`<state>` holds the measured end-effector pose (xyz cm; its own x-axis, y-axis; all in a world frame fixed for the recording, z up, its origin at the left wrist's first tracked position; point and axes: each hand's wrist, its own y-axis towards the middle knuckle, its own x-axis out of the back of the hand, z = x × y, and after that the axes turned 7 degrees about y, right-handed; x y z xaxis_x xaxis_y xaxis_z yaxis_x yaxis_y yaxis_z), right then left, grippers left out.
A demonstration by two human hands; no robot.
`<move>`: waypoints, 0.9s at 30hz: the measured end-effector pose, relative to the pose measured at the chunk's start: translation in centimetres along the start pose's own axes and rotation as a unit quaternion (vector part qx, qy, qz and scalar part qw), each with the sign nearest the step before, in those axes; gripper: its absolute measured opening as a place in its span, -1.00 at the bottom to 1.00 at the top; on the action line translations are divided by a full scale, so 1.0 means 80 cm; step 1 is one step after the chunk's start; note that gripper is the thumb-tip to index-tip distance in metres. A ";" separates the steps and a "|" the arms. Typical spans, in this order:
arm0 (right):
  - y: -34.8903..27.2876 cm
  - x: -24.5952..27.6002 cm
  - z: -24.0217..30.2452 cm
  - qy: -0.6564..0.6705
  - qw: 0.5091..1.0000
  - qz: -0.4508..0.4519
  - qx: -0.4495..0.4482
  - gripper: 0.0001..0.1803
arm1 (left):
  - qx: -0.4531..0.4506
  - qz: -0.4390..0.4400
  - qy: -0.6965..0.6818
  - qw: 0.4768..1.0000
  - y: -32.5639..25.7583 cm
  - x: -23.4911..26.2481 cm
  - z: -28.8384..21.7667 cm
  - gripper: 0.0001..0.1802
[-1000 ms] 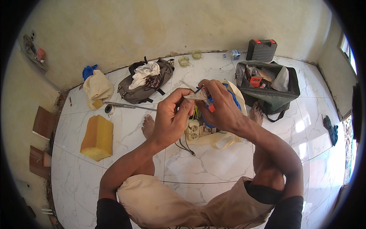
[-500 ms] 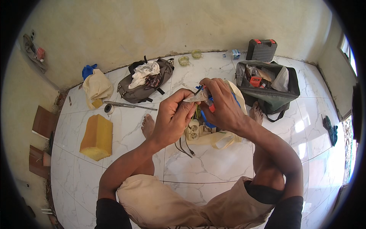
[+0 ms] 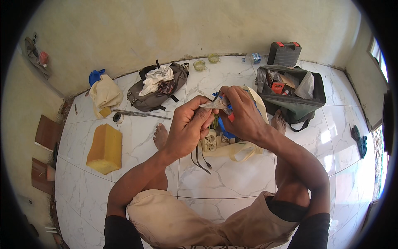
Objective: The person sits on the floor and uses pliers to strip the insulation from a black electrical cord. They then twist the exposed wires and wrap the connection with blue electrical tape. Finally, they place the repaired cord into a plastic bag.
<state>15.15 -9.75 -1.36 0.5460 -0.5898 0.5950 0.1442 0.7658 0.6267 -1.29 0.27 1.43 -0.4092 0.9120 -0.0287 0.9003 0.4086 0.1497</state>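
In front of me, over the floor, my two hands meet at a black cable (image 3: 216,96). My left hand (image 3: 188,124) is closed, its thumb and fingers pinching the cable beneath a blade. My right hand (image 3: 244,112) is wrapped round a cutting tool with a pointed grey metal blade (image 3: 212,106) and red and blue parts at its grip; its exact kind is partly hidden by the fingers. The blade lies against the cable and close to the left thumb. Below the hands, a cream socket block (image 3: 210,141) lies on the floor, with dark cable ends (image 3: 198,159) hanging near it.
A yellow foam block (image 3: 104,148) and a tape roll (image 3: 118,118) lie to the left. Beyond them sits a grey backpack (image 3: 166,93) with cloth. An open tool bag (image 3: 290,89) and a black case (image 3: 284,54) stand at the right. A pale bag (image 3: 242,152) lies between my feet.
Both hands stay almost in place with the blade at the cable. The right fingers have shifted slightly, and the hanging cable ends have swung a little.
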 end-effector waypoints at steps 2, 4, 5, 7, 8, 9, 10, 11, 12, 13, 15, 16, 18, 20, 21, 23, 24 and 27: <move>-0.001 -0.002 -0.002 0.014 1.000 0.002 -0.007 -0.47 | -0.001 0.001 -0.002 1.000 0.001 0.001 0.002 -0.74; -0.001 -0.004 -0.003 0.023 1.000 -0.001 -0.008 -0.48 | -0.004 -0.003 -0.003 1.000 0.002 0.001 0.002 -0.74; -0.001 -0.004 -0.002 0.027 1.000 -0.002 -0.009 -0.49 | -0.005 -0.004 -0.004 1.000 0.002 0.001 0.001 -0.74; 0.000 -0.004 0.003 0.073 0.997 0.003 -0.037 -0.54 | -0.029 -0.028 0.053 0.998 0.004 0.001 0.001 -0.74; 0.001 -0.003 0.006 0.095 0.994 0.006 -0.052 -0.57 | -0.040 -0.040 0.081 0.995 0.004 0.001 0.000 -0.73; 0.003 -0.003 0.009 0.110 0.991 0.018 -0.070 -0.60 | -0.050 -0.048 0.115 0.991 0.004 0.002 -0.002 -0.74; 0.004 -0.003 0.013 0.124 0.988 0.030 -0.088 -0.64 | -0.059 -0.056 0.149 0.986 0.004 0.004 -0.004 -0.74; 0.005 -0.003 0.014 0.139 0.984 0.043 -0.106 -0.67 | -0.073 -0.057 0.204 0.975 0.003 0.004 -0.006 -0.75; 0.004 -0.003 0.014 0.146 0.982 0.054 -0.110 -0.70 | -0.089 -0.059 0.256 0.961 0.004 0.004 -0.009 -0.74; 0.003 -0.003 0.013 0.153 0.980 0.064 -0.114 -0.73 | -0.109 -0.054 0.327 0.937 0.004 0.003 -0.011 -0.73; 0.001 -0.004 0.013 0.188 0.969 0.083 -0.137 -0.77 | -0.144 -0.067 0.388 0.908 0.005 0.001 -0.011 -0.70; 0.000 -0.005 0.014 0.215 0.960 0.091 -0.156 -0.78 | -0.160 -0.085 0.378 0.908 0.008 -0.003 -0.009 -0.67; 0.000 -0.007 0.021 0.258 0.941 0.107 -0.189 -0.78 | -0.170 -0.112 0.378 0.903 0.012 -0.001 -0.003 -0.61; 0.004 -0.006 0.032 0.290 0.924 0.123 -0.217 -0.76 | -0.159 -0.128 0.397 0.895 0.014 0.008 0.007 -0.55; 0.005 -0.005 0.032 0.291 0.921 0.129 -0.223 -0.76 | -0.162 -0.130 0.394 0.895 0.014 0.008 0.007 -0.54; 0.005 -0.005 0.032 0.294 0.915 0.143 -0.235 -0.74 | -0.168 -0.134 0.388 0.896 0.015 0.008 0.007 -0.52; 0.005 -0.006 0.031 0.303 0.914 0.138 -0.232 -0.74 | -0.170 -0.133 0.385 0.897 0.016 0.009 0.009 -0.52; 0.002 -0.010 0.030 0.329 0.906 0.129 -0.231 -0.74 | -0.173 -0.134 0.384 0.897 0.016 0.012 0.013 -0.54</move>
<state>12.75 -9.75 -0.50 0.9630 -0.2114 0.1673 0.1889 0.9719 0.1408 -0.33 1.69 0.59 -0.7050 0.4355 0.5598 0.7090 0.4528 0.5406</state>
